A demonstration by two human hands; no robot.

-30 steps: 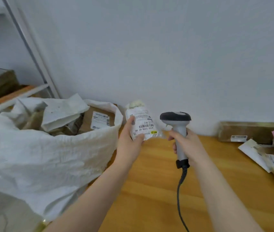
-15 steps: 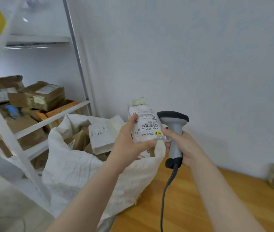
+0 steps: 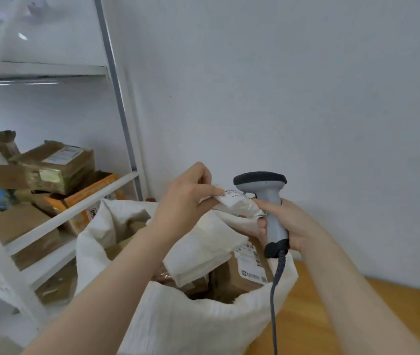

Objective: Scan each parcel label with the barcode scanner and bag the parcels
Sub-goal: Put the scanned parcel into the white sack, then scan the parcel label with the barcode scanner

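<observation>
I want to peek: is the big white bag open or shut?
Open. The white bag gapes at its mouth, showing brown boxes inside.

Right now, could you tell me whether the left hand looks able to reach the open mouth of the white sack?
Probably yes. The left hand, pinching the small parcel, is just above the open mouth of the white sack, with nothing between; the right hand and scanner sit beside it.

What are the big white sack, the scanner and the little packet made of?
The white sack looks like woven plastic fabric, matte: fine crinkly ribbing shows. The barcode scanner seems hard plastic, smooth grey handle with a darker, possibly rubbery, head. The small parcel looks like thin shiny plastic film, wrinkled and glinting.
</observation>
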